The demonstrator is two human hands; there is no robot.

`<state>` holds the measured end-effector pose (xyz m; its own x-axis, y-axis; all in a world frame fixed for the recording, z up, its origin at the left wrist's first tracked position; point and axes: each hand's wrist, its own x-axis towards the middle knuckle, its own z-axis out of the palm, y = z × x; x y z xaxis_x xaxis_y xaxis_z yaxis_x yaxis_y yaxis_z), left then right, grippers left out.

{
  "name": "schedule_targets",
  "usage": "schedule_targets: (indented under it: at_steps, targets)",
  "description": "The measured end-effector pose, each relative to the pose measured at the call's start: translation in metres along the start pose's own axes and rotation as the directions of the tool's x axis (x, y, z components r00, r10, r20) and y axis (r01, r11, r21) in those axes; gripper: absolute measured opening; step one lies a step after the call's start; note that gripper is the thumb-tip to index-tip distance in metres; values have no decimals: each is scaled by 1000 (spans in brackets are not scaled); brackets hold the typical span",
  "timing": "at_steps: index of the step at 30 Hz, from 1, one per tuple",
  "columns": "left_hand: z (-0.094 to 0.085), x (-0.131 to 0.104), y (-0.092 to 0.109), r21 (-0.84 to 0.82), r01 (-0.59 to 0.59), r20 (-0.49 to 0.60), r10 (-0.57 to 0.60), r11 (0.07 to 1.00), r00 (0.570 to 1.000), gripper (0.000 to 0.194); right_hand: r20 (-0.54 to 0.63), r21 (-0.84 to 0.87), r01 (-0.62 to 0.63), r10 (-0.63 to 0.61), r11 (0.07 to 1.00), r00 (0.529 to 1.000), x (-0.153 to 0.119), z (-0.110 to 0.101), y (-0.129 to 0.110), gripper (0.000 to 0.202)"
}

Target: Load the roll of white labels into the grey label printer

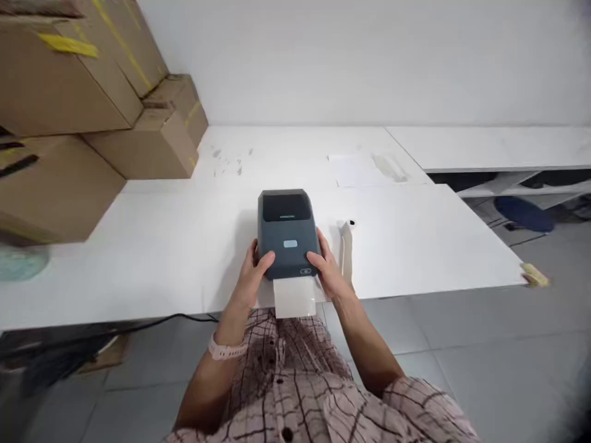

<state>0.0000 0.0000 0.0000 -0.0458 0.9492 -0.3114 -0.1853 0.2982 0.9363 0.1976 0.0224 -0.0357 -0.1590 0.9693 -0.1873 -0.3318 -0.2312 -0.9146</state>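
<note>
A dark blue-grey label printer (287, 237) is between my two hands at the front of the white table. White label paper (294, 298) sticks out of its near side and hangs past the table's edge. My left hand (253, 271) grips the printer's left side, thumb on top near the front corner. On the opposite side, my right hand (325, 264) holds it the same way. Both hands' other fingers are partly hidden by the printer's sides. Just right of my right hand lies a small paper roll (349, 225) with a loose strip (346, 255) running toward the edge.
Cardboard boxes (152, 144) are stacked at the left on the white table (415, 240). A white sheet (354, 170) lies at the back. A yellowish piece (534, 275) is at the right front corner. A black cable (170, 319) runs below the front edge.
</note>
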Motion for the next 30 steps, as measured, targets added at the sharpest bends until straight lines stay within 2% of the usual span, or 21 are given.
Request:
schedule_targets:
  at_steps: [8,11,13,15,16,17,18,19,20,21,22,23,24,25,27,28,29,30]
  targets:
    - [-2,1,-4,43,-171,-3,171,984,985,99,-16,-110,152,-155,982,988,-10,2,1,104]
    - [-2,3,-6,48,-181,0,181,982,983,93,-8,-127,160,-162,979,987,-8,3,1,102]
    - [1,-2,-14,61,-189,-58,192,980,980,87,-5,-125,148,-150,981,989,-6,3,0,101]
    - [4,-14,-28,126,-234,-228,258,964,939,78,-4,-115,136,-137,984,991,-5,3,-1,102]
    - [6,-23,-36,184,-257,-332,306,949,892,74,-5,-110,134,-136,985,991,-5,4,-2,102]
    - [8,-32,-46,238,-279,-435,359,930,826,68,-5,-105,136,-137,985,990,-5,4,-3,102]
    - [9,-42,-54,262,-274,-499,373,925,782,60,-7,-103,139,-141,985,990,-5,5,-3,101]
    - [10,-51,-61,245,-244,-475,335,938,813,54,-10,-104,143,-145,984,989,-5,6,-4,100]
    - [11,-59,-65,201,-188,-388,255,961,886,50,-14,-112,148,-151,983,988,-6,6,-4,99]
    - [12,-65,-67,146,-101,-258,136,984,956,47,-18,-125,153,-157,980,987,-6,7,-3,97]
    - [13,-70,-66,93,2,-101,7,996,995,46,-20,-142,157,-161,977,987,-6,6,-2,96]
    - [14,-74,-63,49,93,35,-95,994,995,46,-20,-162,159,-165,974,986,-6,6,-1,96]
    - [15,-76,-59,12,154,121,-155,988,980,46,-17,-183,161,-167,970,986,-6,6,0,96]
    - [15,-77,-54,-20,182,159,-176,983,971,47,-13,-208,164,-171,964,985,-6,6,0,95]
    - [15,-77,-48,-49,153,150,-145,987,978,46,-25,-303,199,-217,932,976,-8,6,-1,91]
    - [14,-76,-48,-35,123,128,-118,992,985,45,-38,-390,244,-280,888,959,-11,7,-4,87]
    - [13,-76,-49,-7,97,116,-96,995,989,44,-37,-501,309,-376,808,926,-13,8,-9,81]
    - [10,-74,-53,29,74,112,-77,997,991,44,-2,-620,385,-493,683,870,-17,11,-15,74]
